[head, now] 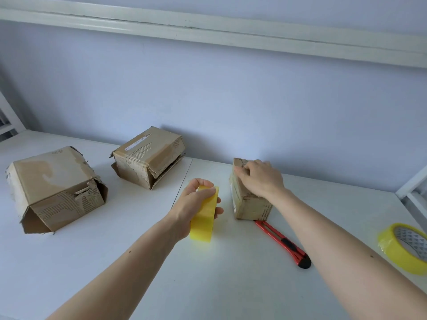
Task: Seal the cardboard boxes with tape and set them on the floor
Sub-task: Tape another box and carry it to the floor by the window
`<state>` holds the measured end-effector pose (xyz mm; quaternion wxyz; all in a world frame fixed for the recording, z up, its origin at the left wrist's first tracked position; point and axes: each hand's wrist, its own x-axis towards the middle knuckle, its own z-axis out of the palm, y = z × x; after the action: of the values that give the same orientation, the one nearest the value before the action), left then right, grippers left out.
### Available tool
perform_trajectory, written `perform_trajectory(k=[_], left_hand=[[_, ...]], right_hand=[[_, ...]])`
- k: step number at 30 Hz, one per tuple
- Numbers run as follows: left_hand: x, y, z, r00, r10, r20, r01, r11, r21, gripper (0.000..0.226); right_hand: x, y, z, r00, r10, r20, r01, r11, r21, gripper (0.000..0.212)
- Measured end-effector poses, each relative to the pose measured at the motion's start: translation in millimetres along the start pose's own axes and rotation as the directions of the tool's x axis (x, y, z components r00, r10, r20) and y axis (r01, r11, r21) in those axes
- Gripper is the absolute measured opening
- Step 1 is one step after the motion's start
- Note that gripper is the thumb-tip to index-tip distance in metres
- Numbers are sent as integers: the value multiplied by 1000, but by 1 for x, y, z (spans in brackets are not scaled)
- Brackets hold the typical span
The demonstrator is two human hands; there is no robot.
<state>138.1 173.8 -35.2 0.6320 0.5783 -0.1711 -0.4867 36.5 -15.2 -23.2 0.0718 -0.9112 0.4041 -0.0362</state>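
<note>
Three worn cardboard boxes stand on the white table (115, 262). A large box (55, 188) with loose flaps is at the left, a medium box (147, 155) with a gaping flap sits behind the middle, and a small box (249, 204) is right of centre. My left hand (196, 204) grips a yellow tape roll (204, 218) held on edge just above the table, left of the small box. My right hand (258, 176) rests on top of the small box with fingers bent over its far end.
A red utility knife (284, 243) lies on the table by the small box's near corner. A second yellow tape roll (404, 248) lies at the right edge. A pale wall runs behind the table, with white frames at both sides.
</note>
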Motion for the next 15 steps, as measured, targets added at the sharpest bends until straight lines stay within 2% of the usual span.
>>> perform_trajectory(k=[2,5,7,11,15], left_hand=[[1,0,-1,1000,-4,-2,4,1000,0,9],[4,0,-1,1000,-12,2,12,1000,-6,9],[6,1,-1,1000,-17,2,17,1000,0,9],[7,0,-1,1000,-23,3,23,1000,-7,9],[5,-1,-3,1000,-12,7,13,1000,-14,9]], right_hand=[[16,-3,-4,1000,27,-13,-27,999,-17,60],[29,-7,6,990,-2,142,3,1000,-13,65],[31,-4,12,984,21,177,-24,1000,14,66],[34,-1,19,988,52,145,-59,997,51,78],[35,-6,16,992,70,110,-84,988,126,61]])
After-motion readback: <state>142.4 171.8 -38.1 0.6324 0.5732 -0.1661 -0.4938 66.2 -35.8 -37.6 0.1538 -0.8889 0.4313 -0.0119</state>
